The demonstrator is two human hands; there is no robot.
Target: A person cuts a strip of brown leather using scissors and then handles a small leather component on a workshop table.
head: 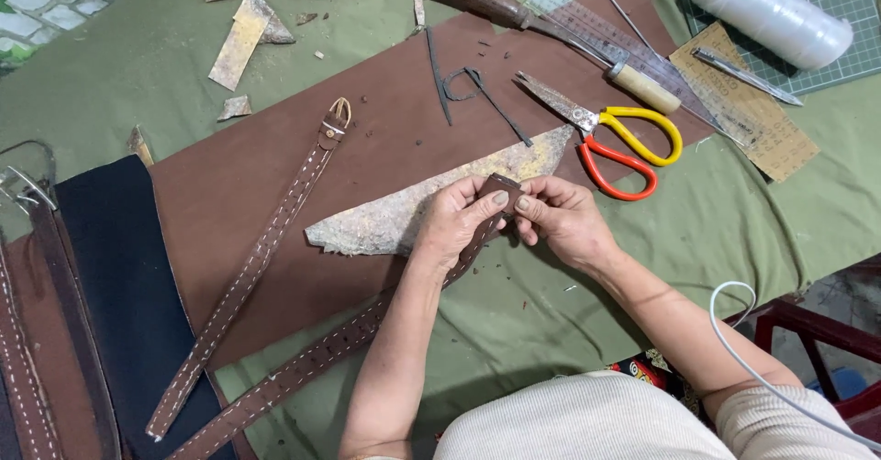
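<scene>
My left hand and my right hand meet over the table and pinch the folded end of a long brown leather strap. The strap has punched holes and runs from my fingers down to the lower left. Under my hands lies a pale triangular leather scrap on a large brown leather sheet. A second stitched brown strap with a loop end lies to the left of them.
Scissors with yellow and orange handles lie just beyond my right hand. A clear ruler, an awl with a wooden handle, a white thread spool on a green cutting mat, and leather offcuts sit at the far edge. Dark leather and belts lie at left.
</scene>
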